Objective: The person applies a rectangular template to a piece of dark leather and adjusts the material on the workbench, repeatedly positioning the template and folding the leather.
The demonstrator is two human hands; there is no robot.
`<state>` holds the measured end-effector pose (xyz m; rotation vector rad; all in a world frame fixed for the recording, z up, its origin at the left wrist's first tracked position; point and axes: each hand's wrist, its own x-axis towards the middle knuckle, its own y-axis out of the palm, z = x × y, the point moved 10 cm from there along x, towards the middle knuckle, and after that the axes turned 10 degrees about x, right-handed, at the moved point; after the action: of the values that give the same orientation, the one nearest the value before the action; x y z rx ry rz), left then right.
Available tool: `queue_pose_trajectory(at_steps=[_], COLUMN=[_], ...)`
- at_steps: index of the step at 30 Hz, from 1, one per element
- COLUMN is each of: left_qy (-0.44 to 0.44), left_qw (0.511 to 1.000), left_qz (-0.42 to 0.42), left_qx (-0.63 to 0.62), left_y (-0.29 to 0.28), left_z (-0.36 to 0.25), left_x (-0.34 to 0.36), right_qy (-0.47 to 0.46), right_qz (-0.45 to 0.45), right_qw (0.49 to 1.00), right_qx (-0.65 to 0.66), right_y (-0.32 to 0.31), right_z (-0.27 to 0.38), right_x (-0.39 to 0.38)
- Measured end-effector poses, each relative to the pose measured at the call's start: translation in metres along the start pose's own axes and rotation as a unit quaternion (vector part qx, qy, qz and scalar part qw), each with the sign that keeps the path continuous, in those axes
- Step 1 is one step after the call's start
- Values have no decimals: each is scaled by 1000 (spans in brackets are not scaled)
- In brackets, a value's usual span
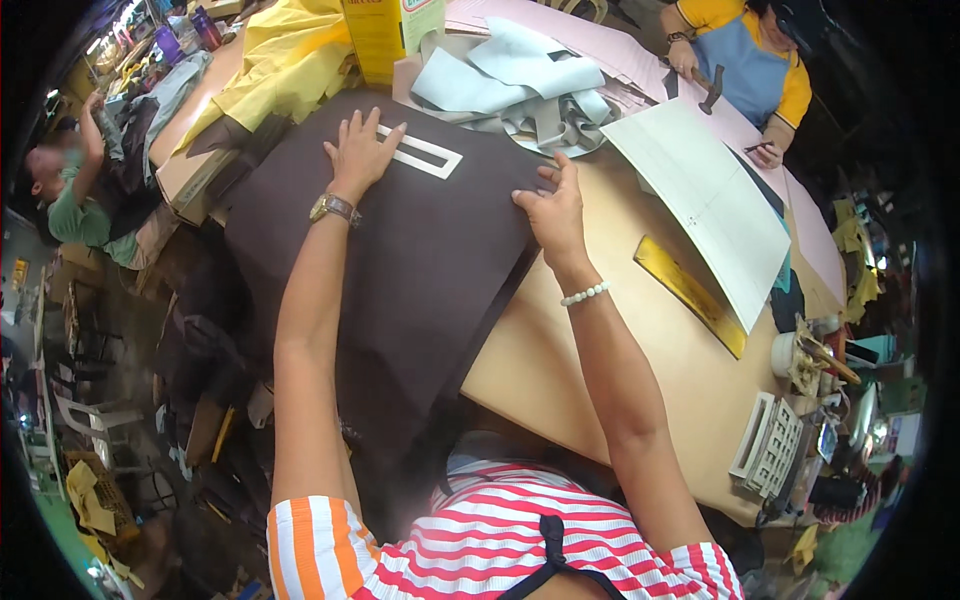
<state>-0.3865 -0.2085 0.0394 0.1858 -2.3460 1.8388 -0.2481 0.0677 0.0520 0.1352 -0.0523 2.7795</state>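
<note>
A large dark brown sheet of material (425,265) covers the left part of the table and hangs over its front edge. My left hand (358,155) lies on it with fingers spread. Its fingertips touch one end of a white slotted rectangular template (452,166) lying on the sheet. At the sheet's right edge is my right hand (558,215), its thumb and fingers apart and slightly bent. Nothing shows between those fingers; whether they touch the edge I cannot tell.
Pale blue-grey scraps (510,75) are heaped beyond the sheet, near a yellow box (372,40). On the right lie a white board (705,205) and a yellow ruler (690,295). Yellow material (275,75) sits far left. Across the table, a co-worker holds a hammer (712,90).
</note>
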Motion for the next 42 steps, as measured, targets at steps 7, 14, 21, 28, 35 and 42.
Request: queue_pose_trajectory(at_steps=[7,14,21,28,35,42], left_qy=[8,7,3,-6,-6,-13], left_qw=[995,999,998,998,998,999], left_qz=[-44,2,28,-21,-43,-27], left_qx=[93,34,56,55,50,-31], left_y=[-8,8,7,2,-4,-17], left_z=[-26,-40,-47,-44,-46,-62], left_x=[11,-2,4,-4,-6,-22], right_qy=[-73,-46,-266,-316,-225,-277], right_qz=[-40,-3,26,16,83,107], right_qw=[996,998,932,899,927,930], right_qx=[-15,-52,-244,-303,-289,-219], right_y=[-24,-46,-10,6,18,17], right_z=[11,-16,30,49,33,26], right_x=[20,-47,-62,-71,-57,-66])
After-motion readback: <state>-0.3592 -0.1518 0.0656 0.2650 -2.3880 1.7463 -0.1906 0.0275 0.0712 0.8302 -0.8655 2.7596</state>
